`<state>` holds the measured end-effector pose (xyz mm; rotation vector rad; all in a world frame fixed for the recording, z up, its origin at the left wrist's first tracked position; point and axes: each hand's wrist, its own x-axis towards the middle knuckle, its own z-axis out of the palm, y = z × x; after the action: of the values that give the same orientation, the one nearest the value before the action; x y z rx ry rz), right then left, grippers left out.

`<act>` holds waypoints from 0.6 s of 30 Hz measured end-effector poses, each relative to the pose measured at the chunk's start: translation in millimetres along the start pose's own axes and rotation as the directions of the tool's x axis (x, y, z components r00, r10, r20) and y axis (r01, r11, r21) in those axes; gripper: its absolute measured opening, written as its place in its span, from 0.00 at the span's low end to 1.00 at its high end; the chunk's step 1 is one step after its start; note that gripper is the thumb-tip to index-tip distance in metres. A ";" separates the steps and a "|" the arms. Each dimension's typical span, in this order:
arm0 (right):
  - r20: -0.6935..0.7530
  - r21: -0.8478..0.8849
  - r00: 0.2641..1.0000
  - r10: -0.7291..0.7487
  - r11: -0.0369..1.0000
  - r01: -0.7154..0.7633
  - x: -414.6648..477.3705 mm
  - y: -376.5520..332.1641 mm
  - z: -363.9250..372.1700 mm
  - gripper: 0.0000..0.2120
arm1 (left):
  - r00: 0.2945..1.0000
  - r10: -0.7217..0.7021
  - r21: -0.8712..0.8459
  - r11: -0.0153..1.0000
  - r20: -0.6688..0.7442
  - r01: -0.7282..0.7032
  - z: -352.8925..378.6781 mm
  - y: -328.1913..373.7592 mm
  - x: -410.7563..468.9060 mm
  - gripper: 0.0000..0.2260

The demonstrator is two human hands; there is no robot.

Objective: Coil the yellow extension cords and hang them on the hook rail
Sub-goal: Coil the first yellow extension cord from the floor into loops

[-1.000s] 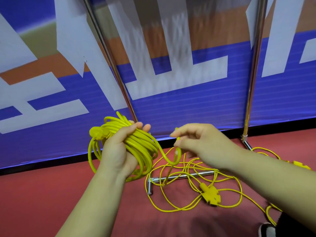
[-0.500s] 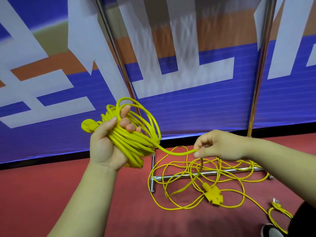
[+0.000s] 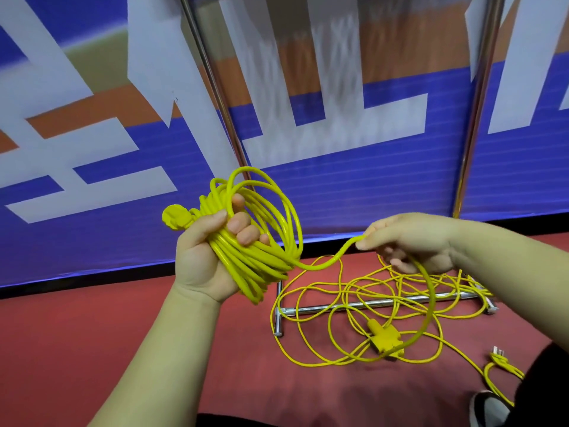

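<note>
Head camera view, looking down at two bare hands over a red floor (image 3: 92,349). The left hand (image 3: 200,260) is closed around a coil of yellow extension cord (image 3: 252,266), fingers curled through its loops, with the yellow plug (image 3: 174,215) sticking out beside the thumb. The right hand (image 3: 409,238) pinches the running strand just beside the coil. From there the strand drops to a loose tangle (image 3: 397,285) lying over a chrome stand foot (image 3: 354,305), near a yellow socket block (image 3: 386,337). The cord looks light, limp and springy, so the loops may slip or splay. Gripping the bundle across all its strands seems safest. No hook rail is in view.
</note>
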<state>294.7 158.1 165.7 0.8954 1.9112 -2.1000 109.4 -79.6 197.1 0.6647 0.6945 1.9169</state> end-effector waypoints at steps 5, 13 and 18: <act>0.056 0.458 0.983 -0.176 0.879 0.131 -6.2 -15.2 -10.7 0.04 | 0.996 -0.077 0.128 0.988 -0.052 0.083 7.1 -6.1 -2.8 0.18; -0.180 0.122 0.900 -0.396 0.899 0.420 -7.2 -17.4 20.7 0.06 | 0.959 -0.263 0.370 0.885 -0.102 0.282 20.0 -44.8 0.5 0.22; -0.234 0.112 0.850 -0.471 0.856 0.505 -11.6 -21.4 23.9 0.07 | 0.947 -0.312 0.381 0.869 -0.072 0.315 29.0 -55.1 1.5 0.21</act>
<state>285.9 135.9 190.1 0.7209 2.2883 -2.5796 161.9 -51.9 178.4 0.7347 1.1354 1.4924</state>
